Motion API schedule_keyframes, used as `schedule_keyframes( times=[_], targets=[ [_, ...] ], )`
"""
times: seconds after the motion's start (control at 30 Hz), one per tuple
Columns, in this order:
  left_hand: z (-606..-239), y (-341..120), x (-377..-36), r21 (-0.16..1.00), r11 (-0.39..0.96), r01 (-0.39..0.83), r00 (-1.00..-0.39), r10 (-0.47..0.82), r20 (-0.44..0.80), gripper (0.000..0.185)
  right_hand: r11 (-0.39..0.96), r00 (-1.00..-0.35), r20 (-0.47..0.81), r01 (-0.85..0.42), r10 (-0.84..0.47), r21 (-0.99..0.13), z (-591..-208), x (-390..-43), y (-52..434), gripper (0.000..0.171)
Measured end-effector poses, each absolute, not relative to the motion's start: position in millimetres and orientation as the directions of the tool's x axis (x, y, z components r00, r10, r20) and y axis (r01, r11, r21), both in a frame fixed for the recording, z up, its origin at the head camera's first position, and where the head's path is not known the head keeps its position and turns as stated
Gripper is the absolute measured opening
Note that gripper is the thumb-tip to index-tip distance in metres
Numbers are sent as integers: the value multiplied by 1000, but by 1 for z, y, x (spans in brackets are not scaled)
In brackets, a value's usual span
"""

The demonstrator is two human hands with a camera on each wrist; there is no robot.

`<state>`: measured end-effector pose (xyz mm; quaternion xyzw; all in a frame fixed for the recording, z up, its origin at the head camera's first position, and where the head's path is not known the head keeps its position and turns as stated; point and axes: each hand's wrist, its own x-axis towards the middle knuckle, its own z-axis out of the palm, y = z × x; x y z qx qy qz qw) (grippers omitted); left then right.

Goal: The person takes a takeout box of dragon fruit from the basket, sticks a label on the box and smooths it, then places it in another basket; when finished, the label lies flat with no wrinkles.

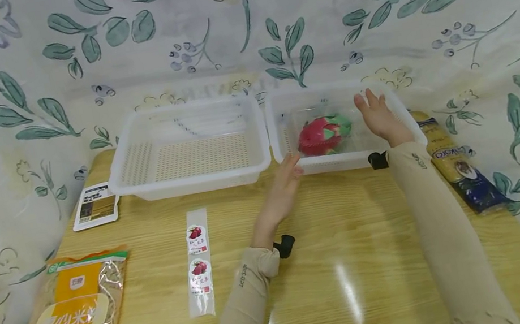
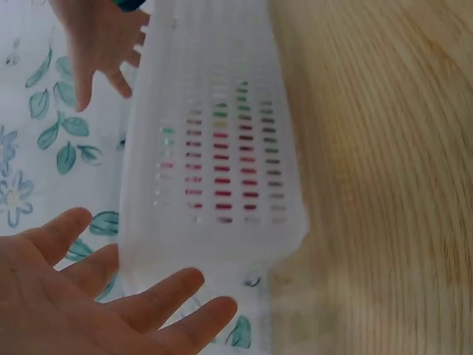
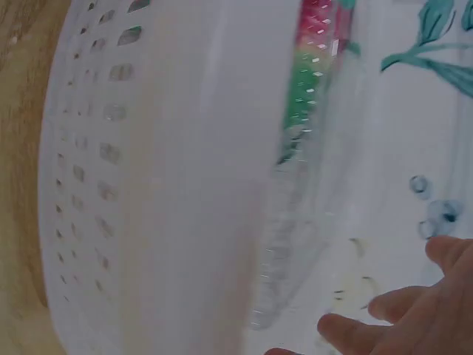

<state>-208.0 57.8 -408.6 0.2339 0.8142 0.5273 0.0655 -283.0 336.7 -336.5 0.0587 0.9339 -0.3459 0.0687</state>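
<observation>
1. Two hands, left hand and right hand, have loose fingers, holding nothing.
2. The dragon fruit sits in the right basket.
3. A bump might slide the basket, I think.

Right wrist view, blurred throughout. White perforated plastic basket fills most of the frame, seen from outside its side wall; rows of small slots run down the wall at left. A strip of light wooden tabletop shows along the left edge, beside the basket. Past the basket rim, near top centre, a red-and-green round object shows inside, partly hidden by the rim and a clear plastic edge. White cloth with teal leaf print lies at right. Right hand at bottom right, fingertips extended, holding nothing, near the rim; contact cannot be judged.
</observation>
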Motion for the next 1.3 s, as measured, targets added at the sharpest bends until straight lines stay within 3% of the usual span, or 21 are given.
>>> schedule_keyframes(
  times=[0.43, 0.7, 0.83, 1.1, 1.3],
  targets=[
    [-415, 74, -212, 891, 318, 324, -893, 415, 177, 117, 616, -887, -433, 433, 160, -658, -357, -289, 349, 101],
    [-414, 75, -214, 894, 311, 323, -900, 393, 188, 114, 574, -833, -539, 502, 123, -646, -356, -290, 354, 98],
    [-416, 76, -215, 894, 315, 320, -900, 395, 183, 112, 555, -806, -590, 509, 40, -658, -361, -292, 362, 94],
    [-420, 77, -217, 895, 315, 315, -903, 391, 180, 112, 539, -769, -638, 523, -34, -660, -377, -308, 380, 105],
    [-421, 77, -217, 898, 314, 309, -904, 389, 176, 108, 541, -735, -677, 550, -50, -637, -360, -296, 371, 91]
  ],
)
